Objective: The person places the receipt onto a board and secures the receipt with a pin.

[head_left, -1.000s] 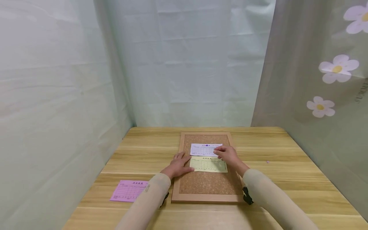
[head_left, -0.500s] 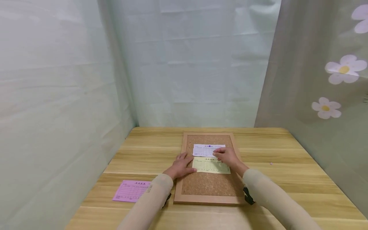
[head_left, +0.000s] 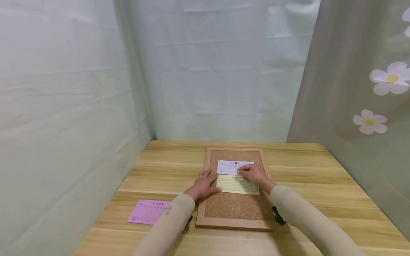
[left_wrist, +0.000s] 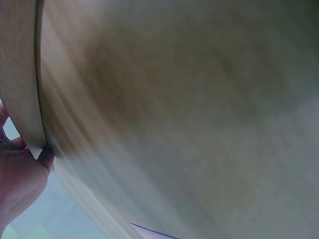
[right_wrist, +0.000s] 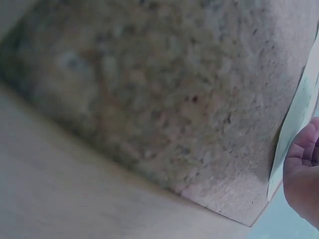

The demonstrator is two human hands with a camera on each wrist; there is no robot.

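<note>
On the cork board (head_left: 237,209), two thin paper slips with printed lines lie flat, both oblong. The white slip (head_left: 226,167) is nearer the board's far end, with a round purple dot (head_left: 236,163) at its top edge. The yellow slip (head_left: 237,185) is just below it, across the board's middle. The board is a long box shape, with crumbly, speckled cork inside a smooth wooden frame (head_left: 235,223).

At the board's left edge, the left hand (head_left: 203,186) rests with its thumb spread away from the other fingers, the thumb by the yellow slip's corner. Over the board's right half, the right hand (head_left: 254,174) has its thumb and pointing finger pinched together where the slips meet; I cannot tell what is between them.

Left of the board, a pink slip (head_left: 145,212) lies on the stripy wood table (head_left: 320,220), partly behind a soft, pale sleeve (head_left: 171,222). Right of the board is a tiny pinkish bit (head_left: 305,184).
</note>
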